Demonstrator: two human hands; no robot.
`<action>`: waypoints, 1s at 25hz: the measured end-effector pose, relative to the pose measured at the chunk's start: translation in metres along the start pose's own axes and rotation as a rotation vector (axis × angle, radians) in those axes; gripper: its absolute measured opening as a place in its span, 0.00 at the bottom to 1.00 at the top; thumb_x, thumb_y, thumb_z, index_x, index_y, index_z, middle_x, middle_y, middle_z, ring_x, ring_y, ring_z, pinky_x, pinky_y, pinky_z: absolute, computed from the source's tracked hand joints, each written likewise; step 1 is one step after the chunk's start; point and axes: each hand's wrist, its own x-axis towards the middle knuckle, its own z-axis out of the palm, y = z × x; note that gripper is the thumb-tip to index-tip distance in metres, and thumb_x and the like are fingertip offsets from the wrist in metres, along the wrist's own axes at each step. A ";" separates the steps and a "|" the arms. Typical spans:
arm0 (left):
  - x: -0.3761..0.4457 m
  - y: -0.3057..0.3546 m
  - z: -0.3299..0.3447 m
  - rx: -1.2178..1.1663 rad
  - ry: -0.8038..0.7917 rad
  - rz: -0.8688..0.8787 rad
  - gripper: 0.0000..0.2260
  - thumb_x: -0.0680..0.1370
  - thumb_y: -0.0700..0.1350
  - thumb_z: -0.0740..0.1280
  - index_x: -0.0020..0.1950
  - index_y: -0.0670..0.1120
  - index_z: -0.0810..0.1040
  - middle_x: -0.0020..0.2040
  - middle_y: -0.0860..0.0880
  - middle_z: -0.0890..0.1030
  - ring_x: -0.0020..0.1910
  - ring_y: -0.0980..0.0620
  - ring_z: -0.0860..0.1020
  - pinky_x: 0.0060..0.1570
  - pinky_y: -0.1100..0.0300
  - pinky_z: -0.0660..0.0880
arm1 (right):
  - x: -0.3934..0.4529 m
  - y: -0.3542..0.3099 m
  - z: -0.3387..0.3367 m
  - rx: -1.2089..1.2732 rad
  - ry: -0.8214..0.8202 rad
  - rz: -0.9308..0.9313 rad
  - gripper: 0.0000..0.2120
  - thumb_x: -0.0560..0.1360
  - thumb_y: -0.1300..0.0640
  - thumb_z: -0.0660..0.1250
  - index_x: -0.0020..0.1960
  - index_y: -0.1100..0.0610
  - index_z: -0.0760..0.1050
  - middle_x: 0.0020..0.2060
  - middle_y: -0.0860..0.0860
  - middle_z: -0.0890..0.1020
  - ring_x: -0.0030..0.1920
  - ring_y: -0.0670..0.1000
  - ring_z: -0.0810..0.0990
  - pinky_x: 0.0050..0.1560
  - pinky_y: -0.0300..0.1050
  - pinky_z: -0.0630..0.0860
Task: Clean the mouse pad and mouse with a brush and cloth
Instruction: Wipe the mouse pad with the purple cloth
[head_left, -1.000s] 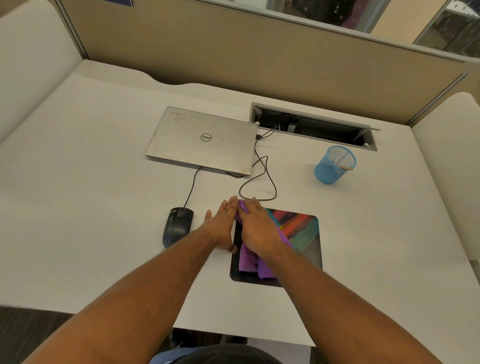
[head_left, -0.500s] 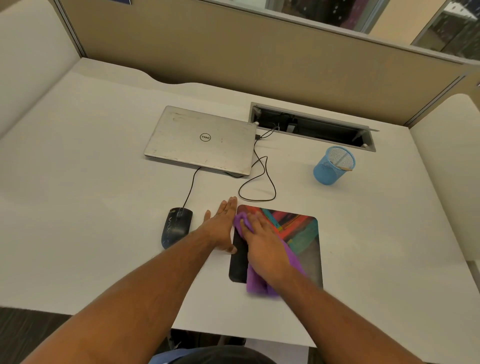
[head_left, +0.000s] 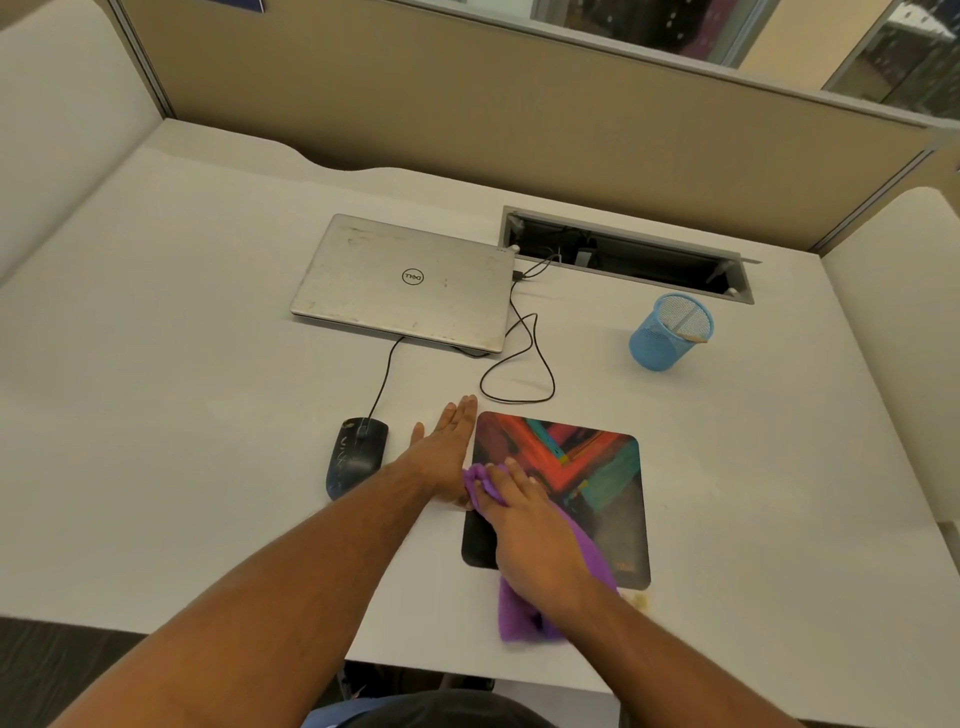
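Purple cloth (head_left: 524, 618) lies bunched under the right hand (head_left: 535, 540) at the lower left part of the mouse pad (head_left: 597, 499), just below the middle of the frame. A small fold of it peeks out ahead of the fingers (head_left: 514, 475), near the pad's left edge, and a larger wad trails out behind the wrist, spilling past the pad's near edge onto the white counter (head_left: 156, 415). The right fingers lie fairly straight and close together, pressing flat on the cloth rather than curling round it. The pad itself is dark with red, teal and orange bands, and sits flat on the counter.

Just left of the pad, the left hand (head_left: 447, 447) rests palm down on the counter, its fingers straight and together with the thumb spread out to the left; its little-finger side runs along the pad's left edge. Further left lies a black mouse (head_left: 356, 457), apart from the hand, its cable (head_left: 384, 374) running up to a closed silver laptop (head_left: 405, 280) in the upper middle of the frame. A second black cable loops between laptop and pad. To the upper right stands a blue mesh cup (head_left: 670, 332), with a cable tray opening (head_left: 623, 254) in the counter beyond it.
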 end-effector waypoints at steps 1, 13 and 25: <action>0.000 0.000 0.000 0.003 -0.005 -0.002 0.63 0.68 0.51 0.79 0.77 0.49 0.27 0.79 0.51 0.31 0.79 0.50 0.35 0.74 0.45 0.35 | 0.011 0.002 -0.002 -0.027 0.017 0.025 0.34 0.80 0.63 0.60 0.83 0.51 0.54 0.84 0.52 0.50 0.83 0.56 0.43 0.82 0.54 0.46; -0.001 0.000 -0.005 0.043 -0.032 0.011 0.61 0.69 0.52 0.79 0.78 0.51 0.29 0.79 0.52 0.30 0.78 0.50 0.34 0.74 0.43 0.37 | 0.041 0.007 -0.005 -0.060 0.005 0.196 0.39 0.82 0.57 0.60 0.84 0.53 0.39 0.83 0.53 0.40 0.83 0.58 0.40 0.82 0.56 0.44; -0.004 0.002 -0.007 0.037 -0.033 0.025 0.61 0.69 0.53 0.79 0.79 0.49 0.30 0.79 0.51 0.32 0.78 0.50 0.34 0.76 0.43 0.37 | 0.075 -0.018 -0.012 -0.033 -0.037 0.268 0.43 0.80 0.54 0.65 0.84 0.58 0.40 0.83 0.58 0.43 0.83 0.60 0.42 0.82 0.58 0.41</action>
